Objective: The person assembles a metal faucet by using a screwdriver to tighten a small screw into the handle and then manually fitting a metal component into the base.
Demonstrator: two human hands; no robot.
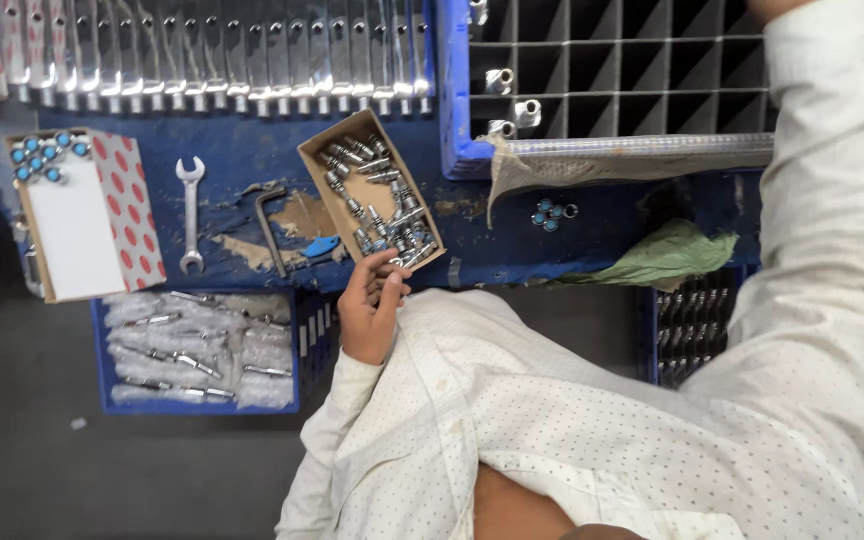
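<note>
- Left hand (372, 312) curled at cardboard box (372, 190)'s near end, fingertips among the bolts (404, 247); grip unclear.
- Box's long axis runs away from it.
- Right hand out of frame, sleeve (832, 200) beyond box.

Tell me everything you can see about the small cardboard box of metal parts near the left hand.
The cardboard box is a shallow, open, brown tray, rectangular and lying askew on the worn blue workbench. It holds a loose heap of small silvery threaded fittings, thickest toward its near end, with bare cardboard showing along one side. The left hand is at its near corner, fingertips on the fittings there. A blue-handled tool lies beside it.
</note>
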